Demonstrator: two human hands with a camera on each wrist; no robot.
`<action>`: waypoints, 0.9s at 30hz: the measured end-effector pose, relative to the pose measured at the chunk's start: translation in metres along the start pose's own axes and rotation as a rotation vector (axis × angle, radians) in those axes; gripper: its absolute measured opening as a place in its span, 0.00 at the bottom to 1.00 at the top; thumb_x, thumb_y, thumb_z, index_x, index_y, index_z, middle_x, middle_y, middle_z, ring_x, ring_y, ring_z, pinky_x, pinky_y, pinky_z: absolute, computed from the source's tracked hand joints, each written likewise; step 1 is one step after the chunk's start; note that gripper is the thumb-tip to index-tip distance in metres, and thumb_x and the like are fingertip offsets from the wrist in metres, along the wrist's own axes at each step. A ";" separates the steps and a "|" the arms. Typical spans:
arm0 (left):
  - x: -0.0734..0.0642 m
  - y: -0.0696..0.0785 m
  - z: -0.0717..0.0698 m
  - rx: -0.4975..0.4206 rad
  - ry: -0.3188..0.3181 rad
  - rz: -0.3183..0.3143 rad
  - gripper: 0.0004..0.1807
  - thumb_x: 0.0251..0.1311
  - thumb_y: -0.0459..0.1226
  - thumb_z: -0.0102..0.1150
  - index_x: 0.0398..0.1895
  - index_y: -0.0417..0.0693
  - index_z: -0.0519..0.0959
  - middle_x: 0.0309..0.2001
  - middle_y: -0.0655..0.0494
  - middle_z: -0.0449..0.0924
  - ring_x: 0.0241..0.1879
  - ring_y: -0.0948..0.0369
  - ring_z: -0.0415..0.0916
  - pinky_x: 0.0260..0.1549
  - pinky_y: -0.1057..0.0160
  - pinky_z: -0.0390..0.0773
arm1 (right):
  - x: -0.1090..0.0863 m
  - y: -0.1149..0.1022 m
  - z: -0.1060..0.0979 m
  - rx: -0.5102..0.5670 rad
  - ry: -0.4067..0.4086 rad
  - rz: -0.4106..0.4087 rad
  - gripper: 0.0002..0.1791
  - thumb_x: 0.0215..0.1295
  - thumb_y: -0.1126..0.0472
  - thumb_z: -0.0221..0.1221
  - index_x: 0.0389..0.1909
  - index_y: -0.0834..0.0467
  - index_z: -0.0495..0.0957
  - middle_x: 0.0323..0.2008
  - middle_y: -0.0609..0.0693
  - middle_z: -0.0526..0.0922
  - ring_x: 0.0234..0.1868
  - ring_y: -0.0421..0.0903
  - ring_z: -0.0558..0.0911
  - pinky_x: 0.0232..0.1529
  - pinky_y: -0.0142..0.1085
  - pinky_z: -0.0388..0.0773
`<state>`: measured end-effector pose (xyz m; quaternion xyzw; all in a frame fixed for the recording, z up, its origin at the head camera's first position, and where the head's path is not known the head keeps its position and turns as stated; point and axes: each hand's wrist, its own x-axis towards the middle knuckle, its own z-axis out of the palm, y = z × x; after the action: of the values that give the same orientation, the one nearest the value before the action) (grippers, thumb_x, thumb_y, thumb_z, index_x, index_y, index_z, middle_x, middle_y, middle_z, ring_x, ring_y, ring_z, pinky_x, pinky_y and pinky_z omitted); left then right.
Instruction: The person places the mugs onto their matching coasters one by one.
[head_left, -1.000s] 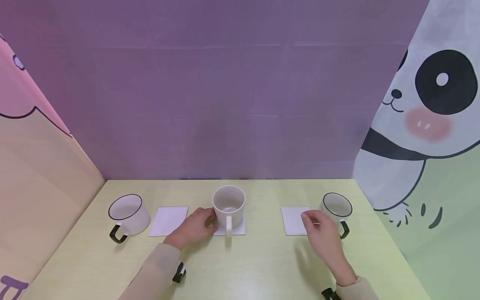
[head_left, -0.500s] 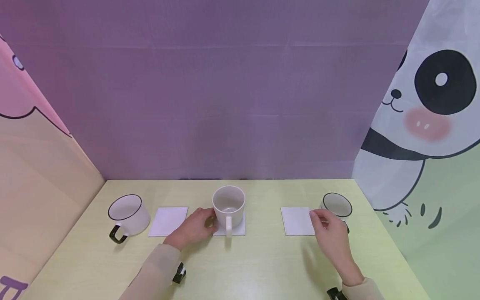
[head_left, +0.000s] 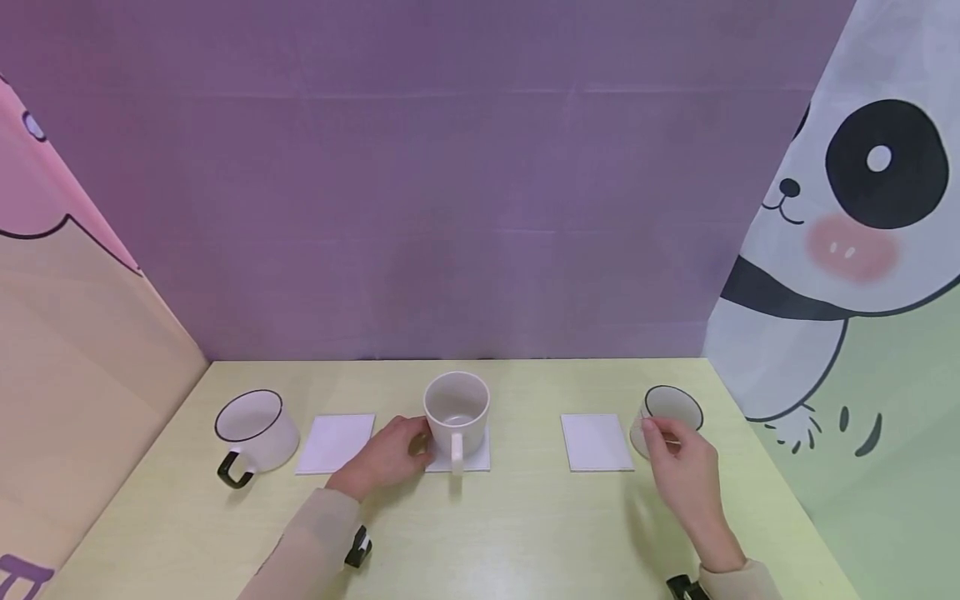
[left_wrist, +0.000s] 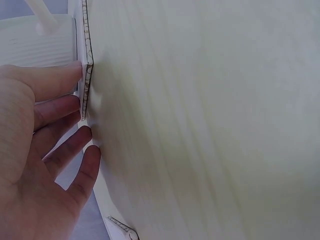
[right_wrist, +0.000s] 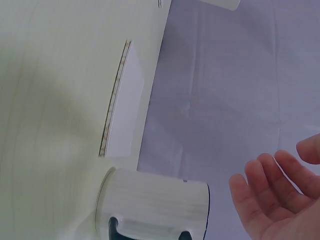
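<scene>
A plain white mug point(head_left: 456, 412) stands upright on the middle white square coaster point(head_left: 480, 457), its handle toward me. My left hand point(head_left: 390, 454) is at the left side of that coaster and mug. In the left wrist view, its thumb and forefinger touch the coaster's edge point(left_wrist: 88, 45), and the other fingers are loosely spread. My right hand point(head_left: 684, 471) hovers in front of a white mug point(head_left: 675, 408) with a black rim, hiding part of it. Nothing is held by its loosely bent fingers point(right_wrist: 267, 187). That mug's dark handle shows in the right wrist view.
Another black-rimmed white mug point(head_left: 258, 429) with a black handle stands at the left. Beside it lies a white coaster point(head_left: 335, 442), and a third coaster point(head_left: 596, 442) lies left of the right mug. A purple cloth point(head_left: 450, 208) rises behind the table point(head_left: 510, 533).
My right hand has moved rightward from over the right coaster to the front of the right mug, uncovering the coaster. My left hand has stayed in place.
</scene>
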<state>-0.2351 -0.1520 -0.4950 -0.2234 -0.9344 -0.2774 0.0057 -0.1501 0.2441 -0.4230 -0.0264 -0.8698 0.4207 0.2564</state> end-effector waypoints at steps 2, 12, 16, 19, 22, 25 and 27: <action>-0.001 0.000 0.000 -0.004 -0.003 -0.008 0.19 0.58 0.34 0.69 0.53 0.46 0.81 0.50 0.55 0.85 0.51 0.52 0.76 0.59 0.45 0.73 | 0.001 0.002 -0.001 -0.010 0.010 0.003 0.10 0.71 0.64 0.60 0.42 0.68 0.84 0.37 0.61 0.86 0.36 0.51 0.85 0.37 0.19 0.73; -0.002 0.000 0.000 -0.018 -0.013 -0.035 0.21 0.58 0.35 0.69 0.56 0.47 0.81 0.51 0.56 0.84 0.53 0.52 0.75 0.61 0.44 0.71 | 0.007 0.005 -0.008 -0.023 0.067 0.015 0.10 0.70 0.64 0.61 0.40 0.69 0.84 0.36 0.62 0.86 0.35 0.42 0.83 0.37 0.15 0.71; 0.000 0.000 0.000 -0.015 -0.007 -0.020 0.20 0.58 0.34 0.70 0.54 0.47 0.81 0.50 0.56 0.84 0.52 0.52 0.75 0.61 0.45 0.72 | 0.010 0.009 -0.011 -0.012 0.086 0.022 0.10 0.69 0.65 0.62 0.40 0.69 0.84 0.36 0.63 0.86 0.32 0.33 0.80 0.36 0.13 0.70; 0.001 0.000 0.000 -0.011 -0.002 -0.021 0.19 0.57 0.34 0.70 0.53 0.47 0.82 0.49 0.56 0.84 0.52 0.52 0.75 0.61 0.45 0.72 | 0.011 0.013 -0.014 -0.020 0.094 0.033 0.10 0.69 0.64 0.61 0.40 0.69 0.84 0.37 0.64 0.86 0.32 0.31 0.80 0.36 0.13 0.70; 0.000 0.000 -0.001 -0.016 0.001 -0.028 0.19 0.57 0.34 0.70 0.53 0.47 0.81 0.48 0.57 0.84 0.52 0.51 0.75 0.60 0.44 0.72 | 0.012 0.017 -0.017 -0.030 0.094 0.053 0.11 0.70 0.63 0.61 0.41 0.68 0.84 0.38 0.63 0.86 0.32 0.27 0.78 0.35 0.13 0.70; 0.000 0.001 -0.001 -0.017 -0.004 -0.037 0.19 0.58 0.34 0.69 0.54 0.47 0.81 0.49 0.57 0.84 0.52 0.52 0.75 0.61 0.44 0.72 | 0.012 0.020 -0.020 -0.037 0.083 0.075 0.12 0.71 0.61 0.60 0.42 0.67 0.84 0.39 0.63 0.86 0.31 0.23 0.76 0.35 0.14 0.70; 0.000 0.001 0.000 -0.020 -0.007 -0.034 0.19 0.58 0.34 0.69 0.53 0.48 0.81 0.48 0.58 0.84 0.51 0.53 0.75 0.61 0.44 0.72 | 0.012 0.022 -0.023 -0.035 0.075 0.088 0.12 0.72 0.61 0.59 0.43 0.67 0.84 0.39 0.63 0.86 0.31 0.22 0.75 0.34 0.14 0.71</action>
<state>-0.2347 -0.1516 -0.4942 -0.2087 -0.9353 -0.2858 -0.0045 -0.1538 0.2781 -0.4224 -0.0849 -0.8649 0.4150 0.2694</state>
